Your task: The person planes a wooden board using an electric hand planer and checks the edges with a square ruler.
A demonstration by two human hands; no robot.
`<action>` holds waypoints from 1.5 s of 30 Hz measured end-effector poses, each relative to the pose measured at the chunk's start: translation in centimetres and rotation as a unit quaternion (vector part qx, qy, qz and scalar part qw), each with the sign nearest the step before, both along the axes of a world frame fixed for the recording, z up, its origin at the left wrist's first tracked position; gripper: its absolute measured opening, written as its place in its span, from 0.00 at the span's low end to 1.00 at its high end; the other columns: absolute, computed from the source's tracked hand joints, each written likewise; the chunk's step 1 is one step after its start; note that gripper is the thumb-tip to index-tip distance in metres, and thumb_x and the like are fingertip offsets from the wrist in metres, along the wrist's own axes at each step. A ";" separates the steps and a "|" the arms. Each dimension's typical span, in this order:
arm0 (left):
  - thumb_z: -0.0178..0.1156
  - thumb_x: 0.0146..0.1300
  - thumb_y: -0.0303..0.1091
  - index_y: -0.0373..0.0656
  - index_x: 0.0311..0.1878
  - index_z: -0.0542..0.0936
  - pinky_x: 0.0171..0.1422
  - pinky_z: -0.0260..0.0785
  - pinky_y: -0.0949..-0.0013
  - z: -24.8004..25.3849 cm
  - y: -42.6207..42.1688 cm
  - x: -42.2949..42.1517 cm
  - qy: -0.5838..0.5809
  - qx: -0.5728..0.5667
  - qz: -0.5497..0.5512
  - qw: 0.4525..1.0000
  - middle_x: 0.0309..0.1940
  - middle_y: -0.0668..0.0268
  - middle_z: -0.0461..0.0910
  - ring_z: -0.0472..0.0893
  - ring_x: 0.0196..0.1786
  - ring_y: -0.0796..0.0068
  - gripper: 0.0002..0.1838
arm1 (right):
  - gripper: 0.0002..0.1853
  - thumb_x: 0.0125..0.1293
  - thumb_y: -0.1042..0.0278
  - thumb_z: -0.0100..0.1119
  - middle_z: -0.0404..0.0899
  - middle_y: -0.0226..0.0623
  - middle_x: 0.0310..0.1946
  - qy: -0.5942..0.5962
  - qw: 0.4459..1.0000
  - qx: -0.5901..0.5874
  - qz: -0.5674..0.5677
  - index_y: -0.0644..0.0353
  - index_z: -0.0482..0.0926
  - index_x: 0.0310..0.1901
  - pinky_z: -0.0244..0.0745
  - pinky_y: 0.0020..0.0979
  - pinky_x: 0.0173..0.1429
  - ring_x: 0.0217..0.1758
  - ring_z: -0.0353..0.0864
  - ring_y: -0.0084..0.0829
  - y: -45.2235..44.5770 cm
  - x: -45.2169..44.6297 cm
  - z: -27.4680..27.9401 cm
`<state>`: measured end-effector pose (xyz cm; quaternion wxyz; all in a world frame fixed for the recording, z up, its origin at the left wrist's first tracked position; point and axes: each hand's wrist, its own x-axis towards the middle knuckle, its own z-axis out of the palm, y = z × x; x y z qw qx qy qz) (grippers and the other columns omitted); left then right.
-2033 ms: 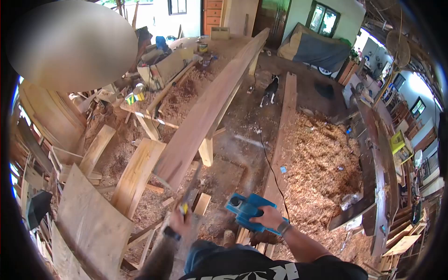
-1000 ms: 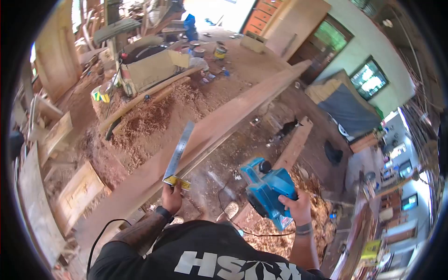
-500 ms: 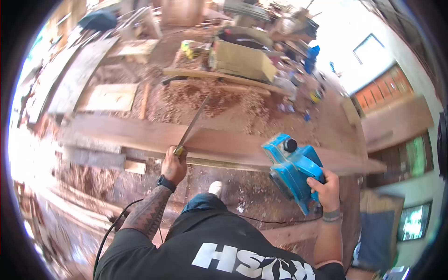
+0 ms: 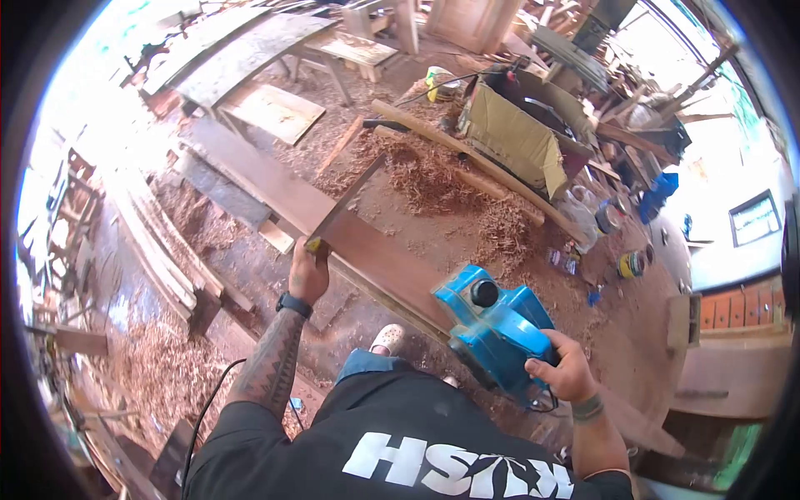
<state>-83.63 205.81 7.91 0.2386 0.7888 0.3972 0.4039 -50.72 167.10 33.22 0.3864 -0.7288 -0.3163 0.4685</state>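
Observation:
My right hand (image 4: 571,368) is wrapped round the rear handle of a blue electric hand planer (image 4: 508,321) with a black front knob. The planer overlaps the long reddish-brown plank (image 4: 379,250) in view; I cannot tell if they touch. My left hand (image 4: 309,277) is closed on a long, thin, straight-bladed tool (image 4: 350,198) with a yellow part at the grip. Its blade points away from me across the plank. How the left fingers wrap it is partly hidden.
Reddish wood shavings (image 4: 437,179) cover the floor beyond the plank. A cardboard box (image 4: 512,133) stands behind wooden beams (image 4: 483,171). Paint cans (image 4: 631,265) are to the right. Lumber strips (image 4: 158,242) lie left, and a black cord (image 4: 202,408) runs by my left arm.
My view has turned, so the plank now slants down to the right and the box appears farther right. Both hands keep hold of their tools, and the planer appears slightly lower and left.

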 end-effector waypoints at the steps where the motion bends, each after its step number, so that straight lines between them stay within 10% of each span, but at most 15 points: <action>1: 0.64 0.79 0.32 0.36 0.63 0.77 0.62 0.77 0.47 -1.5 0.3 -0.2 0.015 -0.052 0.023 0.998 0.54 0.44 0.83 0.83 0.58 0.36 0.16 | 0.29 0.73 0.59 0.77 0.86 0.34 0.50 0.003 0.999 -0.003 0.052 0.68 0.79 0.67 0.81 0.31 0.56 0.52 0.83 0.23 0.2 0.8 0.4; 13: 0.66 0.80 0.45 0.38 0.58 0.86 0.60 0.80 0.52 0.6 -2.7 3.1 -0.016 -0.143 0.216 0.966 0.48 0.48 0.91 0.89 0.54 0.46 0.19 | 0.25 0.88 0.59 0.58 0.82 0.34 0.43 0.253 0.949 0.069 0.176 0.67 0.70 0.74 0.82 0.29 0.46 0.39 0.81 0.22 -1.1 5.4 -3.6; 23: 0.59 0.83 0.44 0.38 0.64 0.82 0.65 0.78 0.46 0.4 -2.4 3.1 0.022 -0.058 0.168 0.984 0.55 0.42 0.89 0.87 0.61 0.37 0.20 | 0.16 0.88 0.54 0.56 0.82 0.30 0.35 0.177 0.962 0.009 0.208 0.61 0.77 0.51 0.79 0.28 0.40 0.33 0.80 0.20 0.3 6.3 -1.6; 34: 0.62 0.82 0.40 0.39 0.58 0.85 0.56 0.81 0.52 -2.0 -0.9 2.0 0.036 -0.013 0.161 0.986 0.48 0.47 0.91 0.92 0.51 0.49 0.15 | 0.28 0.85 0.47 0.60 0.83 0.33 0.41 0.162 0.957 -0.015 0.239 0.66 0.74 0.66 0.80 0.29 0.44 0.38 0.81 0.22 -9.1 14.1 -0.5; 45: 0.65 0.77 0.42 0.39 0.59 0.85 0.62 0.77 0.44 -0.9 -4.6 3.5 0.060 -0.064 0.305 0.948 0.53 0.41 0.89 0.87 0.58 0.35 0.17 | 0.26 0.85 0.46 0.58 0.82 0.32 0.34 0.131 0.954 0.030 0.269 0.67 0.75 0.61 0.79 0.30 0.37 0.31 0.81 0.24 -6.7 11.5 -1.9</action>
